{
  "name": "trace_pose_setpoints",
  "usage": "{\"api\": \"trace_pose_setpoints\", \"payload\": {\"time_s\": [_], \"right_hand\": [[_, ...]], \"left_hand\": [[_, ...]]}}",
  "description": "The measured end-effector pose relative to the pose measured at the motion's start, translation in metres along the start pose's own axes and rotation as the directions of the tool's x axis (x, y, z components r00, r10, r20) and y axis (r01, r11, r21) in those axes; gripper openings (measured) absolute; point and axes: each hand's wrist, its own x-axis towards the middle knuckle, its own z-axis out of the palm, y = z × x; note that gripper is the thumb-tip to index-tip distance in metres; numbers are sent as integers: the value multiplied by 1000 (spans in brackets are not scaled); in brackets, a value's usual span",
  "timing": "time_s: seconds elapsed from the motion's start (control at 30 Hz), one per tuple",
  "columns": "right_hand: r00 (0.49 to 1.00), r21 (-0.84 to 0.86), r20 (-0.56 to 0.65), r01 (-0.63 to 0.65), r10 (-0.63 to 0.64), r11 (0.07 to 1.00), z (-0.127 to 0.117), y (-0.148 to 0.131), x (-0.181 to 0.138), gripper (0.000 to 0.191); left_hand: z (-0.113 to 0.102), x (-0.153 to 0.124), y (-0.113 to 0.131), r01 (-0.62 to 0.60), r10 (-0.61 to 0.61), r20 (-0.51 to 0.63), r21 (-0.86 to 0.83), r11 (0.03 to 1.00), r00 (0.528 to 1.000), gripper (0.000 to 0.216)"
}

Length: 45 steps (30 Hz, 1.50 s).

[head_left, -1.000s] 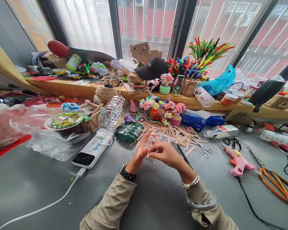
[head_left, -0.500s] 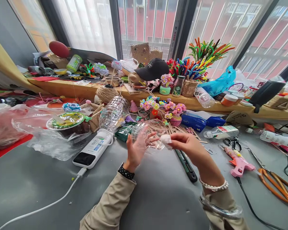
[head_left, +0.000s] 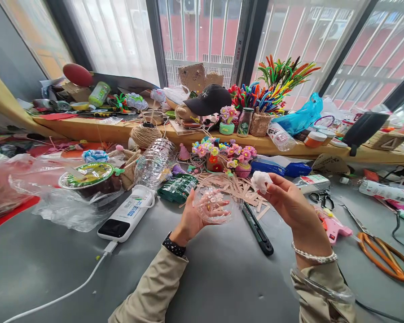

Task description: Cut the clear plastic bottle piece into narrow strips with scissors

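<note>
My left hand [head_left: 191, 217] cups a cut clear plastic bottle piece [head_left: 215, 204], held above the grey table [head_left: 70, 255] with its open side toward me. To its right, my right hand [head_left: 287, 202] is raised and pinches a small white wad [head_left: 261, 180] between thumb and fingertips. The two hands are apart, with the wad a short way right of the plastic piece. A black utility knife [head_left: 257, 229] lies on the table between and below the hands. Flat wooden craft sticks [head_left: 245, 188] are scattered just behind the plastic piece.
A white power bank [head_left: 128, 213] with its cable lies at left, beside a clear plastic bottle [head_left: 155, 161] and plastic bags [head_left: 54, 188]. A pink glue gun [head_left: 335, 226], orange-handled scissors [head_left: 387, 253] and small scissors [head_left: 319, 197] lie at right. A cluttered wooden shelf [head_left: 121, 128] runs along the window.
Both hands rose from the table. The right hand pulled away to the right with the white wad, and the left hand turned the clear plastic piece upward.
</note>
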Motion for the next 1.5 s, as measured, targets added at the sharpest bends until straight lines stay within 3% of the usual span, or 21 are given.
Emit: {"api": "trace_pose_setpoints", "payload": {"time_s": [0.13,0.23,0.43,0.6,0.67,0.8,0.83,0.9,1.0,1.03,1.1,1.17,1.23,1.27,1.3,1.33,1.4,1.5], "right_hand": [[999,3,-41,6,-6,1000,5,3,4,30],[999,36,-45,-21,23,999,9,7,6,28],[996,54,33,-88,86,995,8,14,10,28],[984,45,9,-178,178,983,6,20,13,28],[980,47,17,-197,197,979,6,22,14,26],[982,46,40,-186,184,982,6,27,15,22],[982,43,44,-184,182,982,6,27,15,22],[982,35,51,-184,182,982,6,28,16,23],[981,30,48,-188,186,982,4,28,16,24],[982,32,46,-187,186,982,4,27,16,24],[983,33,41,-180,179,983,4,27,16,26],[985,24,38,-169,168,985,5,26,16,28],[986,12,36,-162,161,987,6,26,16,29],[987,7,38,-160,159,987,7,26,16,29],[986,4,41,-159,159,987,7,26,16,29],[986,3,46,-160,160,987,7,26,16,29],[985,7,56,-163,162,987,7,26,15,29],[987,4,47,-156,155,988,5,27,16,30]], "left_hand": [[-2,4,-3,165,-149,-129,122,979,980,76],[-4,7,-7,271,-246,-143,186,944,959,80],[-5,10,-14,319,-247,-258,292,902,934,75],[-4,12,-23,230,-100,-319,401,887,942,67],[-4,12,-27,140,49,-343,506,851,938,56],[-3,9,-29,-35,364,-293,735,677,884,32],[-2,8,-27,-62,423,-284,766,640,860,27],[0,4,-19,-82,630,-192,922,378,752,22],[1,-1,5,52,761,-36,999,3,648,22],[1,-3,16,99,816,31,989,-108,578,25],[-2,-6,43,235,910,115,946,-222,398,32],[-9,-9,70,365,958,123,906,-215,259,48],[-21,-11,93,450,972,74,877,-169,221,72],[-27,-12,101,478,972,38,866,-147,231,87],[-34,-13,107,502,980,-15,860,-90,200,104],[-39,-14,110,488,978,-43,870,-65,206,113],[-47,-15,111,381,978,-17,922,-64,206,110],[-46,-19,104,382,965,25,915,-127,261,89]]}}
